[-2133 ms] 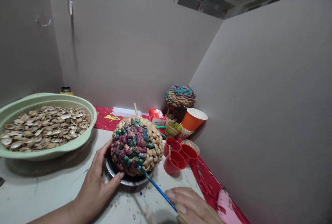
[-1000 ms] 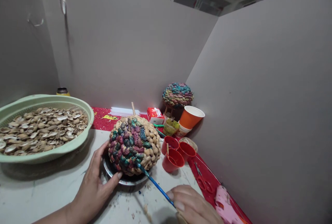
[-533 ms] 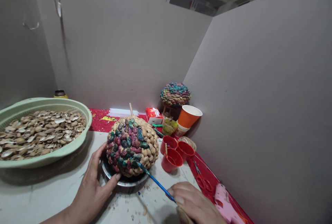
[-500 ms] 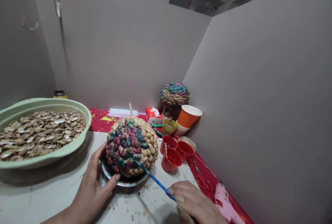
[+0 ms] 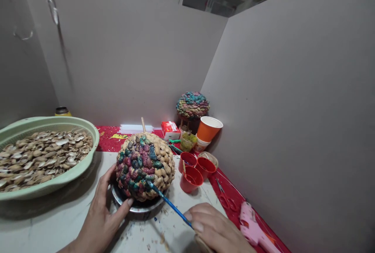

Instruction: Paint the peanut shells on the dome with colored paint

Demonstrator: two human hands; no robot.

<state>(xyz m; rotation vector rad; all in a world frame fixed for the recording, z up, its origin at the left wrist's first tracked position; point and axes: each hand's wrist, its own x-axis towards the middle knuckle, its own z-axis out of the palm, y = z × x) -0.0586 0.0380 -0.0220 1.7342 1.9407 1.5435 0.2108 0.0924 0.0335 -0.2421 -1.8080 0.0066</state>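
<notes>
A ball covered in peanut shells (image 5: 146, 165) sits in a shallow metal bowl (image 5: 143, 208). Its left and middle shells are painted purple, teal and dark blue; those on the right are bare tan. A stick (image 5: 143, 124) rises behind it. My left hand (image 5: 101, 210) steadies the ball from the left, thumb low by the bowl's rim, fingertips partly hidden behind. Pinched in my right hand (image 5: 215, 225) is a blue paintbrush (image 5: 174, 208), its bristles touching the ball's lower front. Red cups of paint (image 5: 191, 180) stand to the right.
At left, a green basket (image 5: 95, 137) holds peanut shells. A finished-looking painted ball (image 5: 193, 105), an orange paper cup (image 5: 208, 130) and a tissue pack (image 5: 170, 130) stand behind. Scissors (image 5: 225, 198) and a pink glue gun (image 5: 252, 225) lie at right. Grey partitions (image 5: 131, 57) enclose the table.
The view has shifted slightly, so most things sit a little further left. The brush tip stays at the ball's lower front, and both hands keep their hold.
</notes>
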